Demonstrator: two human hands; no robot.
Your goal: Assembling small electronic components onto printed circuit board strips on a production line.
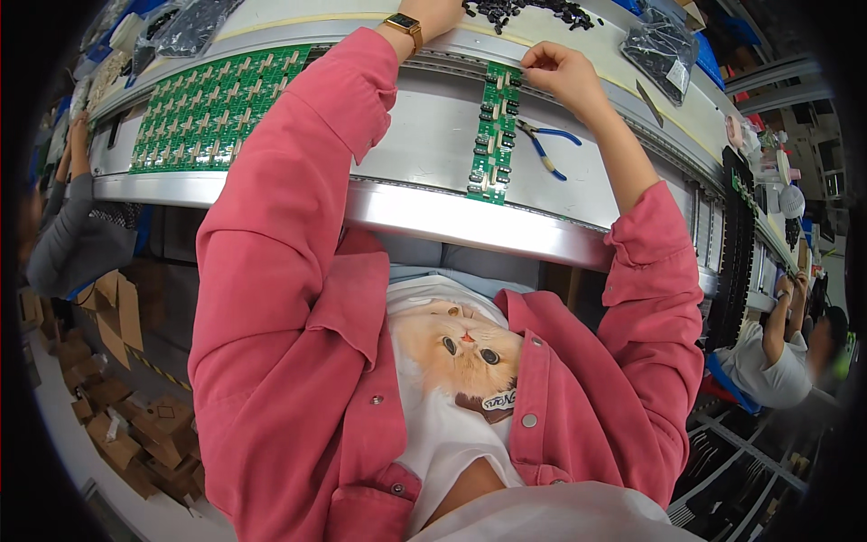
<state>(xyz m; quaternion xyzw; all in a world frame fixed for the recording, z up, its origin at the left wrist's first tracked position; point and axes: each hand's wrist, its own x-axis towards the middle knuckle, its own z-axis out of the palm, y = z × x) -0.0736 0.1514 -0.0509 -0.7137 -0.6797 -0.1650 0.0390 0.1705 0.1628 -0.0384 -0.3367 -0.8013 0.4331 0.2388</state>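
A narrow green circuit board strip [493,135] with black and pale parts lies across the rails of the metal line. At the strip's far end is my right hand [567,79], its thumb and forefinger pinched together at the board's edge. What they hold, if anything, is too small to make out. My left hand [435,13] is at the top edge of the picture, beside a heap of small black components [533,13]. Its fingers are mostly cut off, so their state is hidden. Pliers with blue and cream handles [547,144] lie just right of the strip.
A large panel of green circuit boards [212,113] lies on the line at left. Bagged parts [664,56] rest at the far right, and a thin blade-like tool [648,104] lies nearer. Other people work at both sides. Cardboard boxes [149,425] are stacked at lower left.
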